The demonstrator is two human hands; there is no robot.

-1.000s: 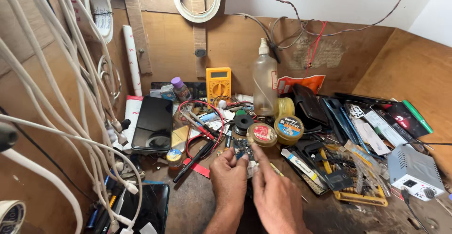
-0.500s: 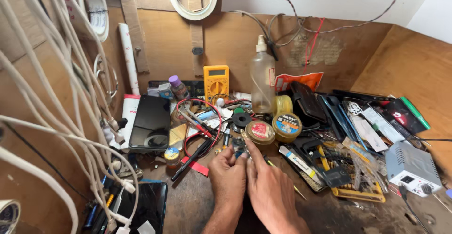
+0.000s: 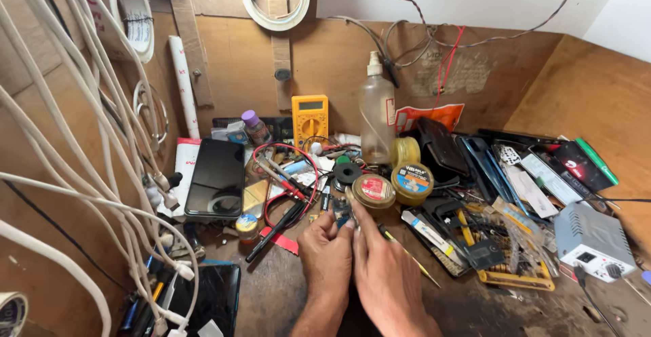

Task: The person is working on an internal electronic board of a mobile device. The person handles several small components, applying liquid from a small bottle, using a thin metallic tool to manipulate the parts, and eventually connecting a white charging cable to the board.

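Both hands have crept forward toward the bench's back edge. The left hand (image 3: 327,259) and right hand (image 3: 385,276) pinch a small circuit board (image 3: 341,211) beside the red-lidded tin (image 3: 372,190); steady, braced wrists suit this.

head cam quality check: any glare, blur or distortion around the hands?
Head view: even, soft light, no hard shadows. Left hand and right hand look sharp, though the small dark part at their fingertips is too small to resolve. Mild reflection on the black phone. White cables bow at the left edge, a sign of wide-angle distortion.
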